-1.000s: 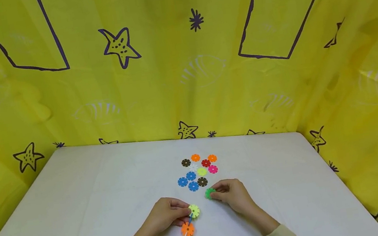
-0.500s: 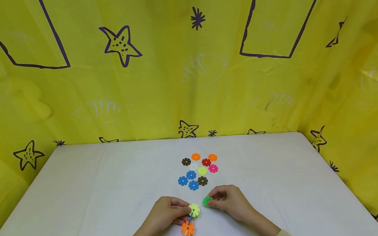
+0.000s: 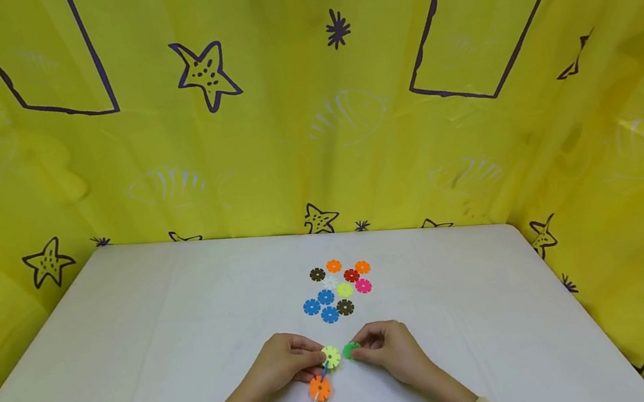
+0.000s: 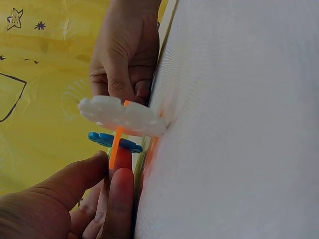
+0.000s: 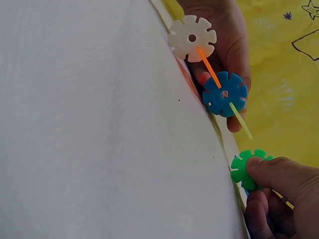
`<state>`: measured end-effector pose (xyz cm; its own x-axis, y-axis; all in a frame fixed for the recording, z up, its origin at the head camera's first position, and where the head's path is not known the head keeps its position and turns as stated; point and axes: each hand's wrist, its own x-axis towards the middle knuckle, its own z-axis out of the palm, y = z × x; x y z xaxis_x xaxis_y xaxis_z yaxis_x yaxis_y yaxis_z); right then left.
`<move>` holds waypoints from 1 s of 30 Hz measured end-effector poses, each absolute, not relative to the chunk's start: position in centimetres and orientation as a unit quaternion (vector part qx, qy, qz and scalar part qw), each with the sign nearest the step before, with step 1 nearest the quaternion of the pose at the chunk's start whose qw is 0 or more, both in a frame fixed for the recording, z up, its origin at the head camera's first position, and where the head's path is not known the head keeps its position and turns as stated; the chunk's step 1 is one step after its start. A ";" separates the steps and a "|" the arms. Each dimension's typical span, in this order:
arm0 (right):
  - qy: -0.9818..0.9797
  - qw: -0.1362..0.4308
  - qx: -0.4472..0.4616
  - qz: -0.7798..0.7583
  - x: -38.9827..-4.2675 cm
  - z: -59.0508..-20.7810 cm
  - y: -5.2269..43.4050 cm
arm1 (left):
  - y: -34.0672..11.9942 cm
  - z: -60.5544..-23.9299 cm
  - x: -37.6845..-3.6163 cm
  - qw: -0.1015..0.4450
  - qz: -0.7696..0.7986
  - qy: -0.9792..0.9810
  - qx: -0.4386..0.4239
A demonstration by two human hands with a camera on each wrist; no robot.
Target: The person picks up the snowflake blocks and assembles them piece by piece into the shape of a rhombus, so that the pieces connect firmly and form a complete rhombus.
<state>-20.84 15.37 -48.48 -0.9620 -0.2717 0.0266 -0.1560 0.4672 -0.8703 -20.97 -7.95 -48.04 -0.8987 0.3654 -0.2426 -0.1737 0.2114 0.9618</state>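
My left hand [image 3: 284,361] pinches a yellow-green notched disc [image 3: 331,357] at one end of a short chain. Slotted crosswise into it is a blue disc [image 5: 225,94], then an orange disc [image 3: 320,388], and a white disc [image 5: 192,38] at the far end. Between thumb and fingers, my right hand [image 3: 393,351] holds a single green notched disc [image 5: 249,167]. A small gap separates the green disc from the yellow-green one, and the two are nearly level in the head view. In the left wrist view the white disc partly covers the chain behind it.
Beyond the hands, several loose notched discs lie grouped on the white table [image 3: 189,320], among them a blue disc [image 3: 330,314], a dark brown disc [image 3: 345,307], a pink disc [image 3: 363,286] and a red disc [image 3: 351,275]. A yellow patterned curtain [image 3: 285,129] surrounds the table.
My right hand has drawn the green disc toward me and slightly left, closer to the yellow-green disc. The left hand and its chain have stayed nearly still.
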 end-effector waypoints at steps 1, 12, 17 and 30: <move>0.854 0.057 -0.127 -0.500 -20.8 -48.5 15.3 | -8.0 -48.0 -21.0 0.216 0.624 0.748 0.064; 0.847 0.045 -0.146 -0.509 -20.3 -48.4 14.7 | -8.0 -47.9 -20.9 0.211 0.624 0.749 0.066; 0.840 0.040 -0.152 -0.519 -20.3 -48.7 14.6 | -7.9 -48.0 -20.9 0.211 0.627 0.747 0.066; 0.844 0.031 -0.187 -0.501 -20.3 -48.9 14.6 | -7.8 -48.2 -20.9 0.205 0.612 0.761 0.070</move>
<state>-20.25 14.57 -48.94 -0.9278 -0.3477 0.1355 -0.2854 0.4269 -0.8581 -20.89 -7.81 -48.19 -0.9059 0.3580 -0.2261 -0.1442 0.2411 0.9597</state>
